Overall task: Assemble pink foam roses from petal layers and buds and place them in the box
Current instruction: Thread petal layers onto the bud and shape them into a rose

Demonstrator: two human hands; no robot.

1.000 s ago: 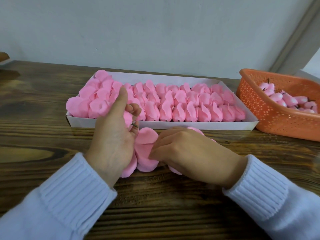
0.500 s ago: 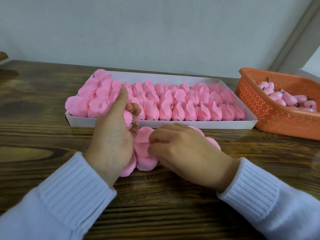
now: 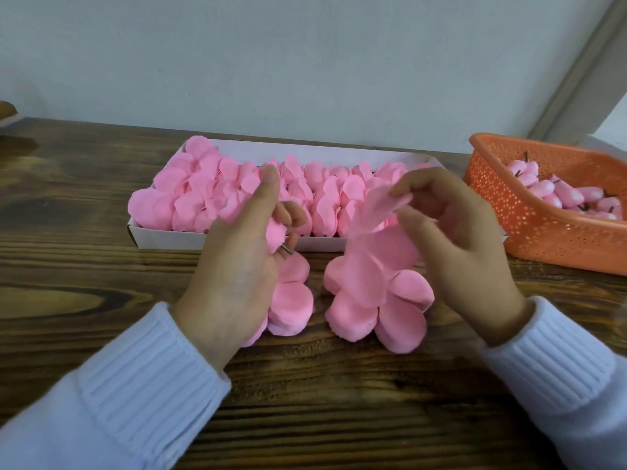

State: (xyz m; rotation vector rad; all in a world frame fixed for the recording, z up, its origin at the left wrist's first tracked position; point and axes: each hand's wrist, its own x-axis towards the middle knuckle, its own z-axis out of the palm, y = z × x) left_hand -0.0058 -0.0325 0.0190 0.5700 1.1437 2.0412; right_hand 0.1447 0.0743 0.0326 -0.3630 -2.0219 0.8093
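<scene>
My left hand grips a pink bud whose dark stem pokes out under the fingers. My right hand pinches one thin petal layer by its edge and holds it, blurred, above a stack of pink petal layers on the table. A second, smaller stack of petal layers lies partly hidden beside my left palm. Behind both hands stands the white box, filled with rows of pink foam roses.
An orange perforated basket with several pink buds stands at the right, close to the box's end. The dark wooden table runs to a pale wall behind the box.
My right hand has risen from the stack on the table, lifting one petal layer off it. The left hand keeps its hold on the bud.
</scene>
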